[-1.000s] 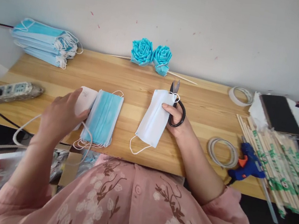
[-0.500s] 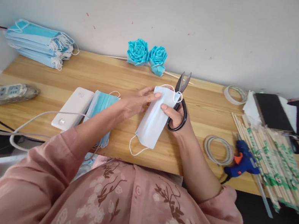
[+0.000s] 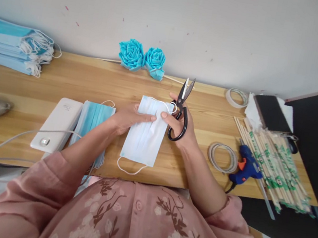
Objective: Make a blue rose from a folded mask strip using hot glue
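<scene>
A pale blue and white face mask (image 3: 143, 141) hangs between my hands above the table's front part, one ear loop at its top and one dangling below. My left hand (image 3: 130, 118) grips its left edge, thumb lying across the front and the other fingers behind. On the upper right side, my right hand (image 3: 183, 129) pinches the mask with its thumb. That same hand carries black-handled scissors (image 3: 182, 129), their blades parted and pointing away from me. The mask's top ear loop lies against the scissors near the pivot.
Two blue folded flowers (image 3: 131, 54) lie at the back by the wall. Stacked masks (image 3: 9, 43), a white power bank (image 3: 58, 123) and another mask (image 3: 94, 118) are on the left. Right are tape (image 3: 236, 98), a coiled cable (image 3: 222, 158), a blue glue gun (image 3: 246, 165) and wrapped chopsticks (image 3: 278, 173).
The mask has come lower and left, now held wider and flatter. My left hand has slid down its left edge. The view has shifted to the right.
</scene>
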{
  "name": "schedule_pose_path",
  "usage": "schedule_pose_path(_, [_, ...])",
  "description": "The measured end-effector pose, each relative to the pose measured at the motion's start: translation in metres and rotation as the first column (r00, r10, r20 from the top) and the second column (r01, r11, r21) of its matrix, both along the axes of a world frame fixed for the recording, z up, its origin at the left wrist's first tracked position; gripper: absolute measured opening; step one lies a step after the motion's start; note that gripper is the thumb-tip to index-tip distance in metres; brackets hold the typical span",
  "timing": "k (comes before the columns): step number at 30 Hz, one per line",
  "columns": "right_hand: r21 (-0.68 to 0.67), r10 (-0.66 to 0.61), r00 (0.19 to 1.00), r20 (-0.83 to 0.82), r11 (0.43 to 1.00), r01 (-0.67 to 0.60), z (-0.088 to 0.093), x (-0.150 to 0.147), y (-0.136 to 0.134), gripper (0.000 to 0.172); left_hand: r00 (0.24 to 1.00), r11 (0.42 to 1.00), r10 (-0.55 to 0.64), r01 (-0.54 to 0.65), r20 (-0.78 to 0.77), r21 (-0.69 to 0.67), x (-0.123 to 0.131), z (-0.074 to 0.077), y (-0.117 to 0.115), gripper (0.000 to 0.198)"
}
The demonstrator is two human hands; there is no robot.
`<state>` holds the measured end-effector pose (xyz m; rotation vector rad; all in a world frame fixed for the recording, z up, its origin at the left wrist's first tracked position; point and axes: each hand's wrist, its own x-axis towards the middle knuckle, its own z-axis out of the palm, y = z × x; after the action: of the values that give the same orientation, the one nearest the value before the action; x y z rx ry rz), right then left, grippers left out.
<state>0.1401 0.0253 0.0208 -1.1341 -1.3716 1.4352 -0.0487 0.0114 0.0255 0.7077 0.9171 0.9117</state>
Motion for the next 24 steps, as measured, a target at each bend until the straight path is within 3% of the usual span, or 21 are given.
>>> schedule_pose_path(8, [0.009,-0.17,0.976,-0.135,0.985,0.173,0.0,0.004,0.008,0.076,0.98,1.0,-0.013,0.009,-0.2,-0.024,-0.003,-0.003,-0.001,0.04])
schedule_pose_path(18, [-0.039,-0.098,0.978,-0.182,0.995,0.092,0.001,-0.002,0.004,0.077,0.948,0.988,0.097,-0.054,-0.302,0.146,0.0,-0.01,0.001,0.056])
schedule_pose_path(24, [-0.045,-0.081,0.985,-0.151,0.996,0.075,-0.005,-0.001,0.006,0.077,0.975,0.993,0.02,0.006,-0.221,0.117,0.003,-0.01,0.0,0.054])
